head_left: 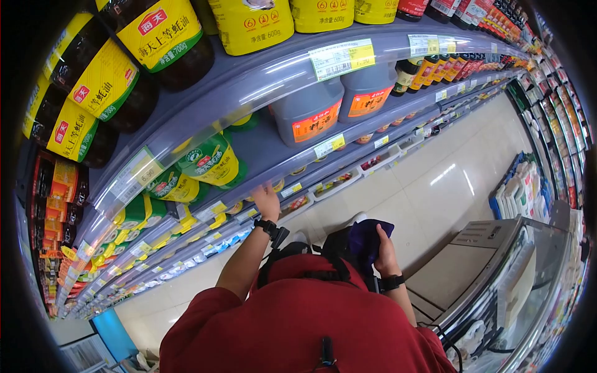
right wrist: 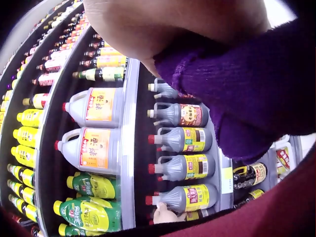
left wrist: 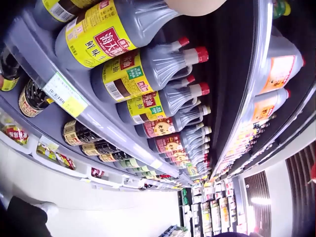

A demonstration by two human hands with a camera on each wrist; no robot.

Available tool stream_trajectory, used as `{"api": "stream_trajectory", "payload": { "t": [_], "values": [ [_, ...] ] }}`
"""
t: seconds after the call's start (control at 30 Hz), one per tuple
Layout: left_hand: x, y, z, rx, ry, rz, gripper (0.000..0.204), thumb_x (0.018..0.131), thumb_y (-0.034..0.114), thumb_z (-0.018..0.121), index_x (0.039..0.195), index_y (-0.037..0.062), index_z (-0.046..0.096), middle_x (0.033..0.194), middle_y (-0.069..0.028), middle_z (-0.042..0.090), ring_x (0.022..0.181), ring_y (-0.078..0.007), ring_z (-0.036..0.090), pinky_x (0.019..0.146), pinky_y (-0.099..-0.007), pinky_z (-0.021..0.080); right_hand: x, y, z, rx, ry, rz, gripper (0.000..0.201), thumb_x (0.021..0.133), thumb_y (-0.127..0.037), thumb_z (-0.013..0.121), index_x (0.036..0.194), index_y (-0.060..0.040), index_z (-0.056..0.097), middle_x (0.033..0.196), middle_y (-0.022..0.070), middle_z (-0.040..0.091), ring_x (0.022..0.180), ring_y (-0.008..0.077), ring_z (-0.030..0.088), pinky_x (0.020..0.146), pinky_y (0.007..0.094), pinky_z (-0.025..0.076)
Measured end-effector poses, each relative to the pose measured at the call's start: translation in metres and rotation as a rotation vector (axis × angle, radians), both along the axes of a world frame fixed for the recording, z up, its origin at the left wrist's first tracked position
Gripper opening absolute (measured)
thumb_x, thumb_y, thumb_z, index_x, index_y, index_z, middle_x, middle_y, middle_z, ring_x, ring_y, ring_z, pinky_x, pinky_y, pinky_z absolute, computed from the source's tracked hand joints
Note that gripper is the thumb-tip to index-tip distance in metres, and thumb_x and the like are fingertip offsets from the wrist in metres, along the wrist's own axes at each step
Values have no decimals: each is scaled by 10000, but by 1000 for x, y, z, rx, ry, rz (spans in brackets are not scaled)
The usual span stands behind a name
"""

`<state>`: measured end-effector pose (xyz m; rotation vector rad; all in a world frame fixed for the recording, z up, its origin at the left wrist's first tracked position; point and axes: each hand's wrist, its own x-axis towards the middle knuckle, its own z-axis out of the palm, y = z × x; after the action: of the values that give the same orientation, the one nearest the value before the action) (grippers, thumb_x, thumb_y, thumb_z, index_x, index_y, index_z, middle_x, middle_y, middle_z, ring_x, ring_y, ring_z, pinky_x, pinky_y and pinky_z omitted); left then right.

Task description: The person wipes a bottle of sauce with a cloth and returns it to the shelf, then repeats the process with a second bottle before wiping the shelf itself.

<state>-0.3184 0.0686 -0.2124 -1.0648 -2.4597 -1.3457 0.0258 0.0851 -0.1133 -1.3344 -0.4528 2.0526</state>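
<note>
My left hand (head_left: 267, 204) reaches in at a lower shelf, beside dark soy sauce bottles. In the right wrist view its fingertips lie right at the neck of a red-capped soy sauce bottle (right wrist: 192, 197) with a yellow label. The left wrist view has only a bit of that hand, at the top edge, over the neck of a large soy sauce bottle (left wrist: 98, 37); I cannot tell whether its fingers close on it. Close to my body, my right hand (head_left: 387, 253) grips a bunched purple cloth (head_left: 364, 239), which hangs in ribbed folds in the right wrist view.
Above the left hand, a curved shelf edge (head_left: 242, 84) carries oyster sauce bottles (head_left: 158, 34). Grey cooking wine jugs (head_left: 309, 112) and green-capped bottles (head_left: 214, 161) fill the level below. Price tags line the edges. To the right stands a metal-and-glass cabinet (head_left: 479, 236) by the tiled aisle floor.
</note>
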Motion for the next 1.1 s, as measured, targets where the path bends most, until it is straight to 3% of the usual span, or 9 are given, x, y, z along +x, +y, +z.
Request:
{"api": "stream_trajectory", "payload": {
  "t": [0.27, 0.4, 0.63, 0.67, 0.73, 0.83, 1.0, 1.03, 1.1],
  "values": [
    [7, -25, 41, 84, -174, -10, 191, 896, 164, 578, 905, -25, 605, 845, -177, 576, 800, -312, 529, 725, -386, 411, -1, 7, -7, -4, 4, 65, 464, 955, -394, 463, 1191, -2, 539, 1135, 116, 618, 1019, 230, 598, 918, 351, 462],
    [20, -44, 69, 63, -351, -204, 174, 880, 140, 600, 887, -33, 587, 869, -133, 540, 804, -269, 522, 705, -345, 418, -15, 12, 5, -1, 102, 59, 475, 973, -396, 431, 1235, -9, 512, 1166, 109, 606, 1025, 219, 598, 913, 352, 467],
    [29, -62, 125, -78, -414, -826, 121, 840, 46, 628, 901, -38, 565, 937, -104, 497, 812, -204, 542, 681, -275, 475, -51, 14, -21, 224, 234, 436, 589, 997, -455, 314, 1363, 0, 386, 1370, 94, 454, 1230, 182, 454, 1055, 319, 337],
    [33, -63, 138, -76, -418, -822, 121, 840, 46, 628, 901, -38, 565, 937, -104, 497, 812, -204, 542, 681, -275, 475, -54, 12, -36, 389, 166, 546, 679, 936, -499, 467, 1383, 0, 356, 1383, 89, 431, 1252, 190, 424, 1071, 313, 302],
    [44, -62, 161, -6, -660, -920, 131, 848, 43, 622, 931, -36, 560, 964, -107, 484, 867, -199, 546, 751, -269, 497, -85, 7, 36, 734, 242, 690, 861, 782, -420, 727, 1408, -3, 309, 1360, 82, 446, 1251, 202, 421, 1066, 337, 304],
    [59, -57, 197, 93, -736, -964, 113, 864, 31, 600, 948, -35, 563, 1024, -94, 470, 933, -175, 536, 781, -256, 502, -87, 14, 65, 749, 152, 761, 1069, 574, -278, 885, 1416, -10, 283, 1331, 83, 463, 1239, 207, 430, 1053, 369, 321],
    [70, -48, 239, 338, -837, -1007, 254, 946, 75, 485, 1182, -14, 513, 1154, -113, 463, 1147, -181, 463, 959, -317, 417, -83, 10, 84, 618, 391, 464, 1057, 519, -212, 891, 1384, -13, 317, 1304, 119, 482, 1223, 246, 468, 1042, 397, 352],
    [71, -48, 240, 303, -882, -1024, 386, 989, 218, 414, 1332, 41, 397, 1316, -125, 426, 1281, -197, 367, 1012, -320, 379, -79, 5, 81, 558, 441, 358, 1078, 506, -232, 899, 1385, -12, 315, 1303, 123, 487, 1217, 259, 477, 1045, 405, 355],
    [63, -57, 218, 117, -959, -1031, 401, 993, 206, 402, 1356, 40, 368, 1356, -123, 397, 1300, -199, 345, 1027, -329, 367, -70, -1, 79, 496, 492, 252, 1100, 492, -252, 907, 1386, -11, 312, 1301, 127, 492, 1211, 273, 485, 1047, 414, 358]
  ]
}}
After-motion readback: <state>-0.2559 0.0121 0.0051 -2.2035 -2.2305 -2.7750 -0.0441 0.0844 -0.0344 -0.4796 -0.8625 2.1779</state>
